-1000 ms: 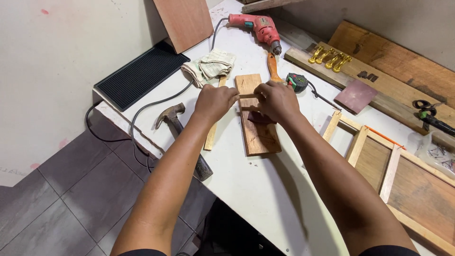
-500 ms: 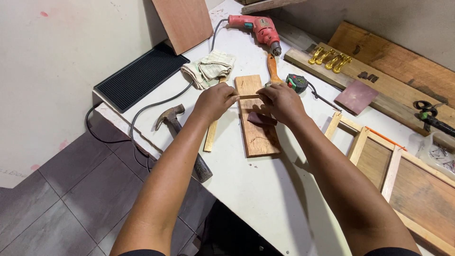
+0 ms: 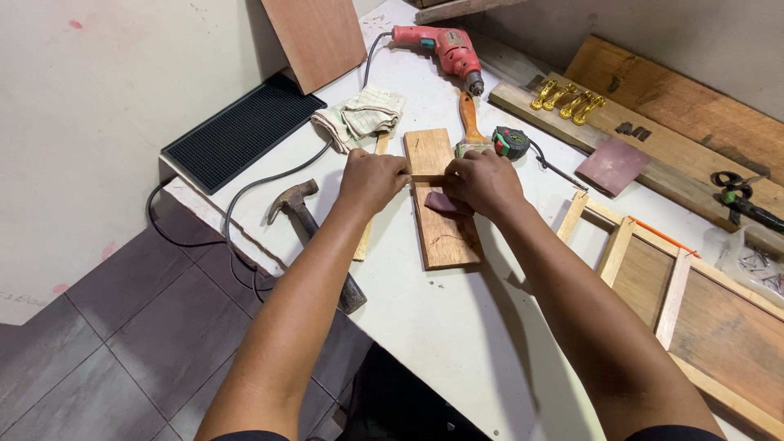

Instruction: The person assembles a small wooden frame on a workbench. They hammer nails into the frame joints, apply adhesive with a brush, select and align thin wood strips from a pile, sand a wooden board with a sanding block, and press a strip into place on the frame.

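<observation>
The small wooden board (image 3: 441, 216) lies flat mid-table, a dark sandpaper scrap (image 3: 443, 202) on it. The right hand (image 3: 483, 181) presses fingers together on the scrap; the left hand (image 3: 371, 178), fingers curled, steadies the board's nine-o'clock edge. Sanding looks underway, unfinished. A hammer (image 3: 306, 224) lies at eight o'clock.

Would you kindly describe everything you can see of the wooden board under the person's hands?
The wooden board is a flat, oblong piece of light brown, grained wood lying flat on the white table. The left hand grips its left edge near the far end; the right hand presses a small dark reddish piece onto its face.
</observation>
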